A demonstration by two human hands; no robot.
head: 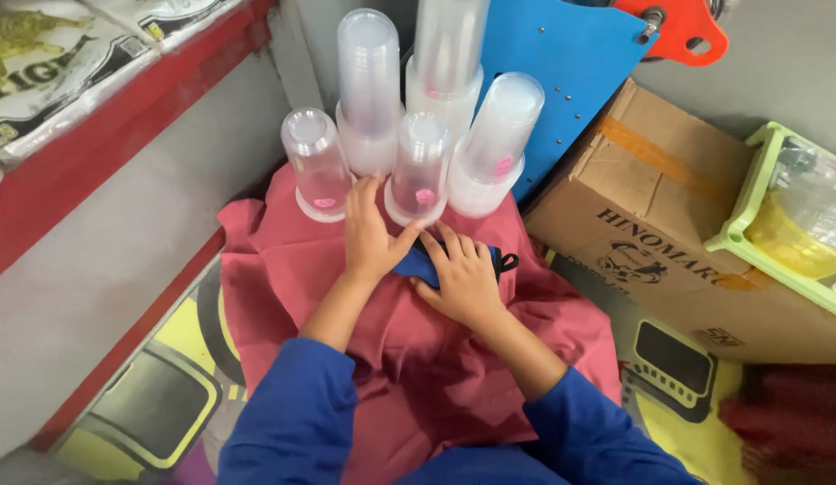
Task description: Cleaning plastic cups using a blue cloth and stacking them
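Red cloth (418, 359) covers mid-frame, clear cup stacks (418, 126) above. Both hands press flat, fingers spread, on a blue pouch (418, 266). Its long axis runs sideways between left hand (371, 235) and right hand (463, 280).

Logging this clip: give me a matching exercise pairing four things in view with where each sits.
Things:
1. stacked clear plastic cups
2. cardboard box
3. blue cloth item
4. green crate

Places:
A. far right edge
B. under both hands
C. upside down at the red cloth's far edge
D. between blue panel and crate

Pairs: 1-C, 2-D, 3-B, 4-A
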